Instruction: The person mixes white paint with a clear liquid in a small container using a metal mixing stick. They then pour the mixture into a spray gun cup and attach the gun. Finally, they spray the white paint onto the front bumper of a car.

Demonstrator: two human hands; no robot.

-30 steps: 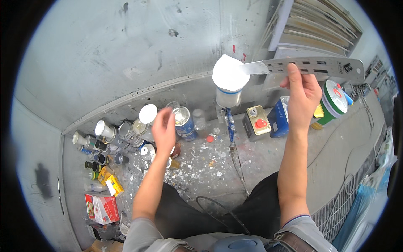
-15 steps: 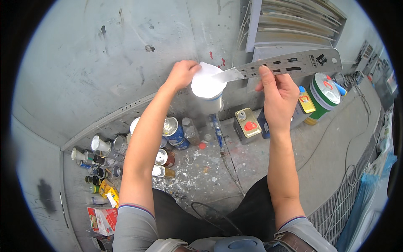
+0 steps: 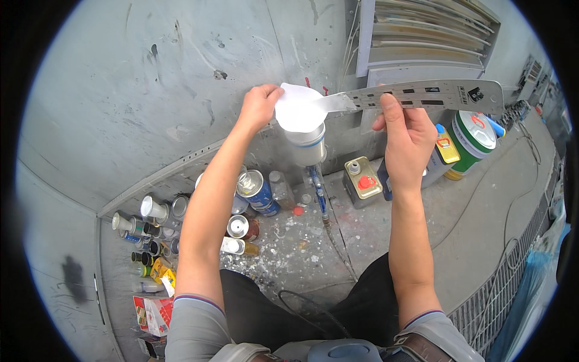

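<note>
Just above the middle of the frame, our left hand (image 3: 258,105) pinches the rim of a white paper cone (image 3: 298,108) with closed fingers, holding it over the white cup (image 3: 306,148) of a spray gun. To its right, our right hand (image 3: 407,142) grips a long grey metal ruler (image 3: 422,96), whose tip dips into the cone. Below, paint cans (image 3: 256,190) stand on the splattered worktop (image 3: 301,241).

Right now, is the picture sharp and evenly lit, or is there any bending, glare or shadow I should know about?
Head view: fisheye, so the wall seam and the grey mixing stick bow toward the black rim. Light is soft and even, with no hard shadows. The white paper cone, held by the left hand, is bright and nearly washed out. The right hand looks sharp, and so do the cans below.
</note>
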